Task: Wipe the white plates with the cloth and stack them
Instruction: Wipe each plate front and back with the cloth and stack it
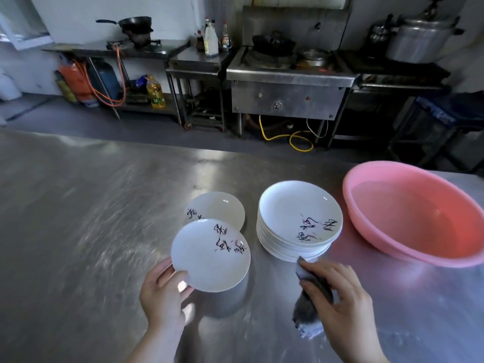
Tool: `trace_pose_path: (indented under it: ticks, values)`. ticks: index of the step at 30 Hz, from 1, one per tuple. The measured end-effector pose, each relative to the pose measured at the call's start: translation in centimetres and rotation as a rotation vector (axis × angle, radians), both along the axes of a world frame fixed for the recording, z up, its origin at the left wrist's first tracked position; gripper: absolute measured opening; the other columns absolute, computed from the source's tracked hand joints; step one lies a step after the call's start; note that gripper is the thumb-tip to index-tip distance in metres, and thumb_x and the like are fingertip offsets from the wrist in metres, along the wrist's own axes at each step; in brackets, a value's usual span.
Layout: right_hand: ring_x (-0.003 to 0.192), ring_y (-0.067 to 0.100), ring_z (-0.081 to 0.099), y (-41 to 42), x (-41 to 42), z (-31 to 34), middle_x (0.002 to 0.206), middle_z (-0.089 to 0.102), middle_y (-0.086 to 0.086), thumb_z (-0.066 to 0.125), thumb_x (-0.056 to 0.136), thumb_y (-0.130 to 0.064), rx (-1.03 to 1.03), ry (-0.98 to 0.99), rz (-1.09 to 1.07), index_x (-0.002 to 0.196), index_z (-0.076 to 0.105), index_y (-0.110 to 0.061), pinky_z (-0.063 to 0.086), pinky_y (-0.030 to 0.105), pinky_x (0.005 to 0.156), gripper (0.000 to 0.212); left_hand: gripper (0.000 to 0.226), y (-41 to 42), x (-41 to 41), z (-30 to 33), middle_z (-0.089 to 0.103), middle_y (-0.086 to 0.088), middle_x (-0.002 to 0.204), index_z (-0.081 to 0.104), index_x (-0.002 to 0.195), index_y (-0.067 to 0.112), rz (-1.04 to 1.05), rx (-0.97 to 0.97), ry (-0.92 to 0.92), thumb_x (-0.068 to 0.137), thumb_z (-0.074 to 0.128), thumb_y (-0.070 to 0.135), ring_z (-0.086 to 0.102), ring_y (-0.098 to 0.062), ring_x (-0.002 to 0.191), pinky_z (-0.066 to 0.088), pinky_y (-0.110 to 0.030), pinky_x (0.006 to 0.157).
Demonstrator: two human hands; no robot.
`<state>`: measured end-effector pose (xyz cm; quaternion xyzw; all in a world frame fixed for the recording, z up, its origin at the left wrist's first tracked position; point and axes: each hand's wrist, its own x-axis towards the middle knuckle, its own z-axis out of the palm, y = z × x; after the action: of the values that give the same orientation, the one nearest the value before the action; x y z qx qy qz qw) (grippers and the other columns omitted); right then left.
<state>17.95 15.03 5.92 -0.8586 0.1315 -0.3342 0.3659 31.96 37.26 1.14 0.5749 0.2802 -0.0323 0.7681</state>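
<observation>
The left hand (pixel 162 292) had its grip on the near rim of a white plate (pixel 210 255), thumb on top, raised above the steel surface (pixel 78 231). At its 12 o'clock lay another plate (pixel 220 208); at 3 o'clock stood the plate stack (pixel 298 221). The right hand (pixel 343 302) grasped a dark cloth (pixel 307 307). A pink basin (pixel 419 213) sat at the stack's 3 o'clock.

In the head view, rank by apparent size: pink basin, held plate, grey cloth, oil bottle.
1. Round pink plastic basin
2. White plate with black writing, held by the left hand
3. Dark grey cloth
4. Yellow oil bottle, though it stands far off
</observation>
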Motion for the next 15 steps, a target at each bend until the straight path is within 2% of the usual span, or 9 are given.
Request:
trace_pose_path:
  ticks: [2, 6, 8, 11, 15]
  values:
    - [0.089, 0.004, 0.057, -1.0, -1.8, -0.1, 0.094, 0.067, -0.018, 0.076, 0.072, -0.013, 0.007, 0.006, -0.007, 0.094, 0.075, -0.020, 0.040, 0.007, 0.083, 0.024, 0.041, 0.5, -3.5, 0.2, 0.069, -0.008, 0.109, 0.065, 0.115, 0.009, -0.049, 0.017, 0.013, 0.082, 0.061, -0.015, 0.065, -0.024, 0.099, 0.052, -0.033, 0.065]
    - [0.092, 0.006, 0.057, -3.7, -5.8, -0.9, 0.095, 0.067, -0.018, 0.080, 0.073, -0.002, 0.011, 0.083, -0.021, 0.097, 0.074, -0.022, 0.039, 0.008, 0.085, 0.032, 0.037, -1.3, -10.2, -0.5, 0.074, 0.003, 0.093, 0.067, 0.101, 0.016, -0.167, 0.006, 0.054, 0.081, 0.062, -0.015, 0.069, -0.011, 0.081, 0.054, -0.033, 0.061]
    - [0.089, 0.007, 0.055, -5.1, -7.9, -1.1, 0.094, 0.066, -0.017, 0.080, 0.072, 0.001, -0.001, 0.108, -0.040, 0.098, 0.074, -0.022, 0.038, 0.007, 0.084, 0.035, 0.038, -3.3, -13.0, -1.2, 0.076, 0.003, 0.088, 0.067, 0.100, 0.016, -0.236, -0.018, 0.086, 0.081, 0.061, -0.016, 0.071, -0.014, 0.081, 0.055, -0.032, 0.059]
    - [0.087, 0.009, 0.055, -7.4, -11.5, -1.6, 0.091, 0.067, -0.016, 0.080, 0.072, -0.001, 0.015, 0.151, -0.077, 0.098, 0.074, -0.023, 0.039, 0.008, 0.080, 0.035, 0.040, -7.0, -16.5, -2.4, 0.075, -0.007, 0.100, 0.069, 0.104, 0.014, -0.324, -0.036, 0.127, 0.078, 0.063, -0.017, 0.069, -0.028, 0.095, 0.059, -0.037, 0.062]
    - [0.084, 0.002, 0.059, -10.6, -16.1, -2.6, 0.088, 0.064, -0.011, 0.083, 0.069, -0.013, 0.184, 0.230, -0.189, 0.087, 0.065, -0.033, 0.041, 0.007, 0.071, 0.033, 0.042, -12.0, -20.3, -3.1, 0.075, -0.010, 0.100, 0.070, 0.104, 0.009, -0.406, -0.051, 0.165, 0.075, 0.062, -0.020, 0.070, -0.033, 0.098, 0.061, -0.037, 0.059]
